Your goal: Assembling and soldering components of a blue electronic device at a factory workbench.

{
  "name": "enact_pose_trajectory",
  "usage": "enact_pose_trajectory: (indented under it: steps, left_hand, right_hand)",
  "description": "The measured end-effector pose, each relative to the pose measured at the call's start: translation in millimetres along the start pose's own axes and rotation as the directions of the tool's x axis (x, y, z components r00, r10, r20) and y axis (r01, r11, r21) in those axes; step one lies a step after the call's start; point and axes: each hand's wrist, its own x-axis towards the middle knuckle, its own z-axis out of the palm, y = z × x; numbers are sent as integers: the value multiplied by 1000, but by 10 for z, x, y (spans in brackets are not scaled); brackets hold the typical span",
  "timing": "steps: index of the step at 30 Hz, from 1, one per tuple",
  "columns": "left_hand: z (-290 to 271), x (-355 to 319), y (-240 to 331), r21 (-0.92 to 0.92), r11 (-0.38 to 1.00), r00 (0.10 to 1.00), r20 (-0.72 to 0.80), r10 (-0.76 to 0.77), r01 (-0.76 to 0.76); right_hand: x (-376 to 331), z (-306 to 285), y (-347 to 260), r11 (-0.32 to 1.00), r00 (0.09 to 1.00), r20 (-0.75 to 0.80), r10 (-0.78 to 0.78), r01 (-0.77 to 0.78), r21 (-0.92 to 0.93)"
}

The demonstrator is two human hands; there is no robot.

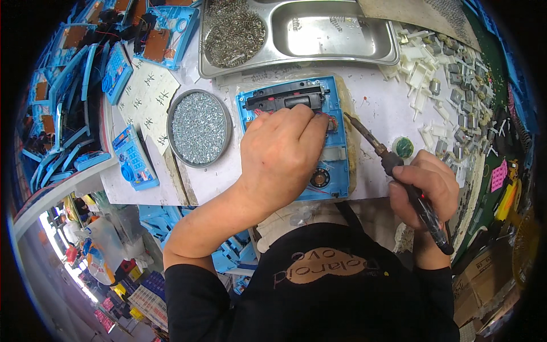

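A blue plastic housing (342,181) lies open on the bench with its inside facing up. It carries a black bar-shaped part (273,101) along its far end and a round speaker-like part (320,178) near its close right corner. Bent over the middle of the housing, my left hand (280,149) has its fingers curled down and closed. Whatever sits under its fingertips is hidden. My right hand (432,185) grips the dark handle of a soldering iron (376,146). The iron's tip points to the upper left, by the housing's right edge.
A round dish (227,137) of small screws stands left of the housing. Beyond it is a steel tray (330,60) with a heap of springs (235,37). White plastic parts (413,71) and small motors crowd the right. Blue housings (171,31) pile at left. A green disc (403,147) lies near the iron.
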Motion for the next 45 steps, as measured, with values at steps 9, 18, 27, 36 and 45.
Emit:
enact_pose_trajectory:
  steps: [9, 18, 27, 36, 45]
  left_hand:
    - [1, 3, -8, -3, 1000, 1000, -4, 6, -6]
    - [12, -15, -19, -11, 1000, 1000, -15, 3, -3]
    - [6, -6, -1, -15, 1000, 1000, -9, -12, 12]
    - [9, -6, -2, -19, 1000, 1000, -23, -13, 13]
    - [8, -8, -5, -15, 1000, 1000, -21, -3, 2]
  right_hand:
    - [-11, 14, -2, 1000, 1000, 19, -3, 3, 15]
    - [-34, 38, 4, 1000, 999, 46, 8, -9, 12]
    - [-42, 90, 6, 1000, 999, 47, -10, 10, 5]
    - [-30, 14, -5, 1000, 1000, 22, -1, 1, -3]
    - [-29, -13, 4, 1000, 1000, 12, -9, 9, 5]
